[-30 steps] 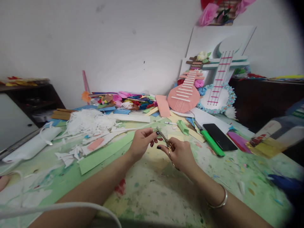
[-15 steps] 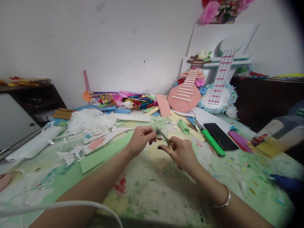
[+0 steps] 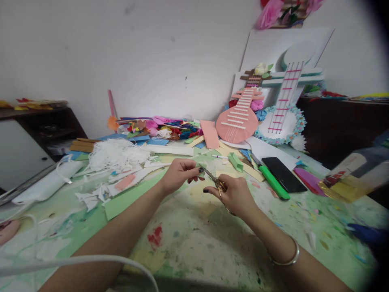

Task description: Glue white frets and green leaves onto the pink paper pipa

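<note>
1. Well, in the head view the left hand (image 3: pixel 179 176) pinches a small green piece (image 3: pixel 203 165) between thumb and fingers, above the middle of the table (image 3: pixel 194 243)

2. The right hand (image 3: pixel 238 194) grips the scissors (image 3: pixel 210 175) by their gold handles, blades pointing toward the left fingertips and up at the piece; whether they touch it or how far they stand apart is too small to tell

3. As for how far things are, the piece is in hand and the scissors are brought up to it, but no finished cut can be made out; how much cutting is left does not show

4. At the back, the pink lute (image 3: pixel 237 123) leans upright with white crossbars and thin strings on it, and the white lute (image 3: pixel 281 121) beside it has strings, pink crossbars and a blue flower rim, so both look largely made

5. Around the hands lie loose supplies: a green strip (image 3: pixel 121 202) partly behind the left forearm, a heap of white string (image 3: pixel 115 156), white scraps (image 3: pixel 91 198), a folded green paper (image 3: pixel 235 162) and a pen (image 3: pixel 220 157)

6. To the right, the phone (image 3: pixel 284 174) lies just beside a green tool (image 3: pixel 275 182), with a bottle (image 3: pixel 346 178) farther out
</note>
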A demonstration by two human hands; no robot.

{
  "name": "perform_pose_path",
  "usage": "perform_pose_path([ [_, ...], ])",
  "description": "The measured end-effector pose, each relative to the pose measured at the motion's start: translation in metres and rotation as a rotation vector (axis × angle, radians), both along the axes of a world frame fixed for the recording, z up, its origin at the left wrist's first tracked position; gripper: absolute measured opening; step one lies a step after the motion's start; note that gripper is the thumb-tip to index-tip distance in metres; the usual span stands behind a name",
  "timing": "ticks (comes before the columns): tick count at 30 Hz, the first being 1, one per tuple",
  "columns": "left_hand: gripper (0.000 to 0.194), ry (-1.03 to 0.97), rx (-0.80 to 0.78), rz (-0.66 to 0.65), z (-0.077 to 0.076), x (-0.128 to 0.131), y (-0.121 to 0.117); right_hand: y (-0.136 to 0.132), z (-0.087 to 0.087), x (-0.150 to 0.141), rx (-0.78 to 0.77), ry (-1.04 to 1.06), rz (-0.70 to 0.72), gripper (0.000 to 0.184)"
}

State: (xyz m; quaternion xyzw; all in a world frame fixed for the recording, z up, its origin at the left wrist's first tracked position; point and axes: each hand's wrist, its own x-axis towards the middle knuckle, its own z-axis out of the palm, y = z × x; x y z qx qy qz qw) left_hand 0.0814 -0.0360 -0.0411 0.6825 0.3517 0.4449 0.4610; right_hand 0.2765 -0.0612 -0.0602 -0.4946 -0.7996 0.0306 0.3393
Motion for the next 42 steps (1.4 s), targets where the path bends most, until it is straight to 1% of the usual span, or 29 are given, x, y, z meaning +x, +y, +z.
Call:
perform_pose_path([
  [12,0.024,0.106,0.002,-0.03,0.004,-0.008,0.002,0.0,0.003,0.003,-0.034,-0.027,0.003,0.044],
  [15,0.024,0.092,-0.004,-0.035,0.003,-0.007,0.002,0.0,0.003,0.002,-0.048,-0.034,0.007,0.043],
  [21,0.022,0.002,-0.015,-0.042,-0.001,0.0,0.001,-0.001,0.001,-0.002,-0.033,-0.015,-0.012,0.044],
  [25,0.022,0.014,-0.028,-0.05,-0.002,0.002,0.0,-0.002,0.0,-0.003,-0.034,-0.011,-0.012,0.044],
  [31,0.02,0.094,-0.033,-0.072,-0.002,0.003,-0.003,-0.004,0.0,-0.003,-0.028,-0.009,0.01,0.043],
  [42,0.017,0.103,-0.044,-0.103,0.0,0.001,-0.002,-0.001,0.002,0.0,-0.036,0.01,0.041,0.047],
])
